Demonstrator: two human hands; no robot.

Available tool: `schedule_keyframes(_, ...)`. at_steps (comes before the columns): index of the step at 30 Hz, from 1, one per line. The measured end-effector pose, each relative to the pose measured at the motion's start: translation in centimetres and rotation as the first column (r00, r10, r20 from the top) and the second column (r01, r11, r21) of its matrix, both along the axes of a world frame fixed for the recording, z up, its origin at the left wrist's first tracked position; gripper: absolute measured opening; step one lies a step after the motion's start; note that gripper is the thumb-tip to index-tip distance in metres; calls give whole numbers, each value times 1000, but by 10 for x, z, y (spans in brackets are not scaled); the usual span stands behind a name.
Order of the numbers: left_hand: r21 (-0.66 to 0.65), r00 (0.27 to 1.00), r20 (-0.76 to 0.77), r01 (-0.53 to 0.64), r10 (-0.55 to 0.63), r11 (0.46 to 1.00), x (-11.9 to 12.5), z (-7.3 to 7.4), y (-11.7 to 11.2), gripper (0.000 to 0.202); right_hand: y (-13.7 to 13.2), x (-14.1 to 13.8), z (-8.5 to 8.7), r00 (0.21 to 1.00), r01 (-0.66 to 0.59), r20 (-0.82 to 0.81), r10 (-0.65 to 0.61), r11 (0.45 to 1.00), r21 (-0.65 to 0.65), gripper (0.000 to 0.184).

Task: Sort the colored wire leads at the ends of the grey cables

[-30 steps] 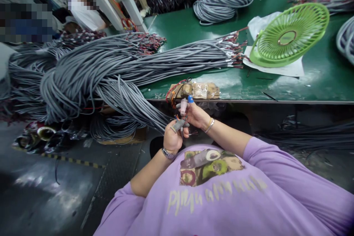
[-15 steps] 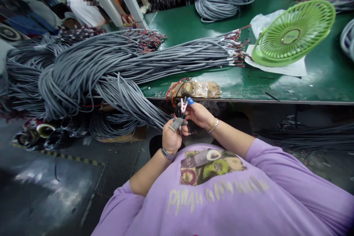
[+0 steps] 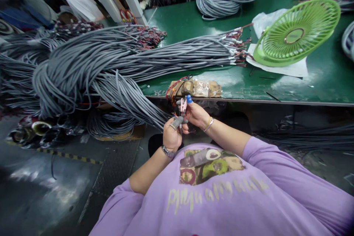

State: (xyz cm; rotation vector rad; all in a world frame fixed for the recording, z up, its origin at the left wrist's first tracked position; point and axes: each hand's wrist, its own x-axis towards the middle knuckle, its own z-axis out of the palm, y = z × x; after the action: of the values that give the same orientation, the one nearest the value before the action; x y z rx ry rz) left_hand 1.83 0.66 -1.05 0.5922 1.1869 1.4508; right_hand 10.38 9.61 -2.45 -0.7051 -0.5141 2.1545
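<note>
Just below the bench edge, my left hand (image 3: pixel 172 136) is closed around the end of a grey cable bundle (image 3: pixel 151 113). Grey covering shows on its thumb, and thin coloured wires (image 3: pixel 174 114) stick up beside it. My right hand (image 3: pixel 198 114), with a blue cover on the thumb, is closed close by at the fingertips. At those fingertips is a small pink clip-like piece (image 3: pixel 183 105); its exact kind and the wires behind it are too small to make out. A wooden block (image 3: pixel 211 89) with red and black leads lies on the bench just beyond my hands.
Many grey cables (image 3: pixel 72 62) heap over the left of the green bench (image 3: pixel 177 14), stripped ends pointing right. A green fan (image 3: pixel 294 36) stands at the right by white paper (image 3: pixel 297 67). Behind lies a coiled cable (image 3: pixel 226 0). A person in white (image 3: pixel 84 5) is at the far left.
The pink piece and my right fingertips have come slightly closer to my left hand. The coloured wires show less between the hands. The view has shifted a little.
</note>
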Motion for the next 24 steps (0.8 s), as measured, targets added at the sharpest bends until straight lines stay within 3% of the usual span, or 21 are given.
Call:
schedule_keyframes(6,31,999,-42,5,-3,1000,0,1,-10,29,-2,10,0,989,-146,-41,145,989,-21,60)
schedule_keyframes(12,86,994,-86,-65,73,994,-1,4,-16,32,-4,19,5,983,-183,-28,183,983,11,46)
schedule_keyframes(18,78,988,-129,-80,89,994,-4,-3,-16,31,-11,37,7,933,-337,159,322,938,83,33)
schedule_keyframes(24,93,950,-300,-64,89,994,-7,-10,-21,28,-23,42,21,886,-369,398,240,883,290,31)
